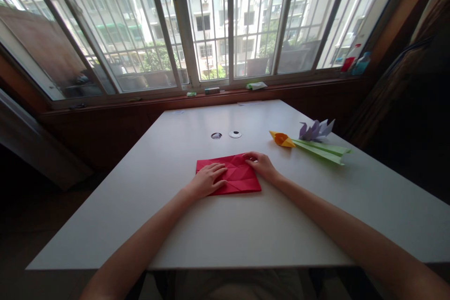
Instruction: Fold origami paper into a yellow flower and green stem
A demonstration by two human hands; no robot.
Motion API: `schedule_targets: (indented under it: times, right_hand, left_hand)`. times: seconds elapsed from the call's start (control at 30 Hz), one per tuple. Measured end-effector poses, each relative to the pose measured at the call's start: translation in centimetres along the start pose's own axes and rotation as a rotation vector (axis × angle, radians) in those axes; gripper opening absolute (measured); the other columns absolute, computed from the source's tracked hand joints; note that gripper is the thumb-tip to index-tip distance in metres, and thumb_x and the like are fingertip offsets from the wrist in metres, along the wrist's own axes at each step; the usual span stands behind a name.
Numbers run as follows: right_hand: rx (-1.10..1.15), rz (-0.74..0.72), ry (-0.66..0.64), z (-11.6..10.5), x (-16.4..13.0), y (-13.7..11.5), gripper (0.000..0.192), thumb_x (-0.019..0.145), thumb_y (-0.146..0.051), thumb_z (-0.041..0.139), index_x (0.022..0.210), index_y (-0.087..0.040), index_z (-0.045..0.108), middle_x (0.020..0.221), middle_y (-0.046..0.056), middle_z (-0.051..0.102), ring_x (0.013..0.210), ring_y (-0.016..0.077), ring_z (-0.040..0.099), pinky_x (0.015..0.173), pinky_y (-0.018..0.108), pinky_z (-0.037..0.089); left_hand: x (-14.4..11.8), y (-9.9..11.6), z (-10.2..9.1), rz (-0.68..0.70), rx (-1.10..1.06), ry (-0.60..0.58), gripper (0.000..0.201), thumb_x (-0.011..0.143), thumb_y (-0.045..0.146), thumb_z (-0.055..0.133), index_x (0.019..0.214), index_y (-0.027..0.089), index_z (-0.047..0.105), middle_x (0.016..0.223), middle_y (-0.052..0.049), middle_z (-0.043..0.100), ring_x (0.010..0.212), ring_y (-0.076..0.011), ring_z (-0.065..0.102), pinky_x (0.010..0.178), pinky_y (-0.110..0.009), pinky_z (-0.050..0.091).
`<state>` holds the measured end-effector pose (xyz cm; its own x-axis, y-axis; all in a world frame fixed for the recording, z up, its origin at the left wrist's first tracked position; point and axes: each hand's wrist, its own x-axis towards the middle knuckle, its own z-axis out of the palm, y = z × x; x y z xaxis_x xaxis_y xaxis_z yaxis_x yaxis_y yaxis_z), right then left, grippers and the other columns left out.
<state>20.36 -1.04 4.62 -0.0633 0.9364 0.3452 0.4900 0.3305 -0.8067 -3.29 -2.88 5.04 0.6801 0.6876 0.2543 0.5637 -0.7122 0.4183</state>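
A folded sheet of red paper (pixel 235 176), with crease lines across it, lies flat on the white table (pixel 168 239). My left hand (pixel 207 179) rests on its left part, fingers stretched out and pressing on the surface. At the upper right corner of the sheet is my right hand (pixel 259 164), with thumb and fingers closed together on the paper's edge. The fingertips partly cover that corner.
To the right lie a yellow folded paper boat (pixel 281 139), a long light-green folded paper (pixel 323 150) and purple paper figures (pixel 316 130). Two round table holes (pixel 235 134) lie beyond the sheet. Small packets (pixel 256 86) sit on the window sill.
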Motion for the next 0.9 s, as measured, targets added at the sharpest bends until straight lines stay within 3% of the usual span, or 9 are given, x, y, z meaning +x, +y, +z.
schedule_targets:
  times: [0.1,0.17,0.27,0.37,0.47,0.63,0.9]
  right_hand:
    - [-0.090,-0.079,0.002,0.2,-0.2,-0.1,0.022,0.068,-0.020,0.057,0.088,-0.021,0.064,0.088,0.005,0.066,0.073,0.0180,0.059,0.072,0.034,0.048]
    - [-0.148,-0.118,-0.007,0.3,-0.2,0.0,0.035,0.065,-0.019,0.060,0.100,-0.020,0.060,0.095,0.006,0.064,0.076,0.0190,0.059,0.073,0.035,0.048]
    - [-0.160,-0.128,-0.013,0.5,-0.3,0.3,0.062,0.064,-0.018,0.061,0.123,-0.022,0.043,0.104,0.007,0.061,0.084,0.0213,0.060,0.074,0.035,0.049]
    - [-0.178,-0.191,-0.038,0.7,-0.6,0.4,0.073,0.068,-0.016,0.057,0.133,-0.025,0.026,0.109,0.007,0.060,0.092,0.0234,0.059,0.074,0.035,0.049]
    - [-0.269,-0.282,-0.129,0.8,-1.1,0.0,0.067,0.073,-0.013,0.049,0.134,-0.029,0.026,0.111,0.005,0.060,0.091,0.0233,0.060,0.077,0.037,0.048]
    - [-0.307,-0.530,-0.359,0.8,-1.6,-1.0,0.047,0.077,-0.006,0.038,0.116,-0.029,0.052,0.116,0.001,0.057,0.106,0.0183,0.053,0.089,0.033,0.043]
    - [-0.357,-0.617,-0.384,0.8,-1.5,-1.0,0.033,0.080,-0.012,0.043,0.106,-0.023,0.061,0.111,0.003,0.061,0.105,0.0172,0.053,0.091,0.033,0.044]
  left_hand:
    - [-0.1,-0.6,0.2,-0.040,0.023,-0.060,0.056,0.078,0.049,0.043,0.129,0.027,0.035,0.139,-0.003,0.030,0.129,-0.0228,0.023,0.106,-0.039,0.015]
    - [-0.2,-0.9,0.3,-0.065,0.040,-0.087,0.059,0.079,0.051,0.041,0.132,0.027,0.030,0.141,-0.003,0.024,0.131,-0.0226,0.018,0.106,-0.040,0.011]
    - [-0.2,-1.1,0.6,-0.092,0.052,-0.100,0.060,0.079,0.052,0.038,0.133,0.027,0.028,0.142,-0.003,0.021,0.131,-0.0225,0.015,0.106,-0.040,0.009]
    - [-0.1,-1.1,0.6,-0.094,0.064,-0.095,0.060,0.079,0.053,0.038,0.132,0.028,0.028,0.142,-0.003,0.023,0.131,-0.0229,0.016,0.106,-0.040,0.010]
    - [-0.1,-1.0,0.5,-0.076,0.089,-0.081,0.060,0.079,0.054,0.038,0.132,0.026,0.031,0.141,-0.004,0.025,0.130,-0.0234,0.018,0.105,-0.040,0.012]
    - [0.0,-0.7,0.2,-0.054,0.166,-0.080,0.061,0.080,0.055,0.034,0.131,0.022,0.033,0.139,-0.006,0.030,0.129,-0.0233,0.022,0.105,-0.040,0.018]
    - [-0.1,-0.7,0.3,-0.055,0.240,-0.099,0.062,0.081,0.058,0.028,0.130,0.021,0.033,0.139,-0.005,0.030,0.129,-0.0215,0.022,0.105,-0.039,0.020]
